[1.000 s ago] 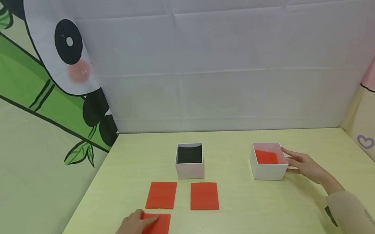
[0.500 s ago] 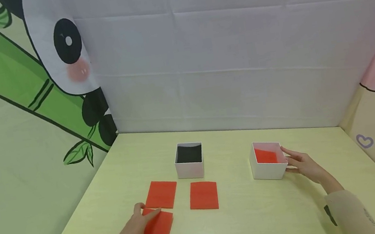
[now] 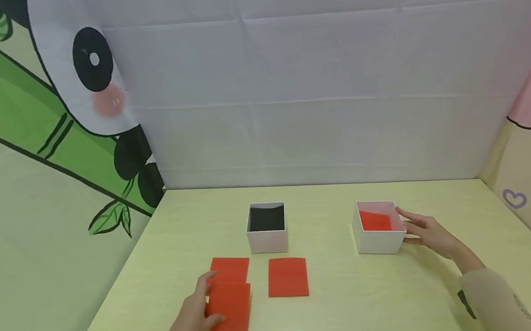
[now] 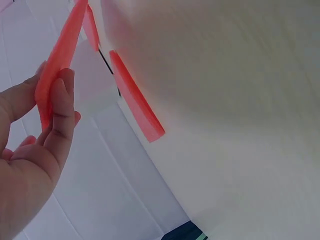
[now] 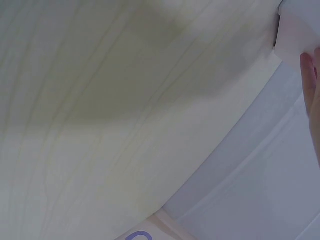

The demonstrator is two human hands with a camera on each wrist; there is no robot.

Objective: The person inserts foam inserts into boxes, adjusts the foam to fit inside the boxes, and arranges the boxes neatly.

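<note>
The left hand (image 3: 192,320) is pinching a red card (image 3: 230,307) between thumb and fingers (image 4: 61,107) just above the tabletop (image 3: 344,306), while the right hand (image 3: 428,234) is resting straight fingers against the white box (image 3: 378,238).

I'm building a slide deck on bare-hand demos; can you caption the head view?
Left hand pinches a red square lifted above the table; right hand steadies a white box.
</note>
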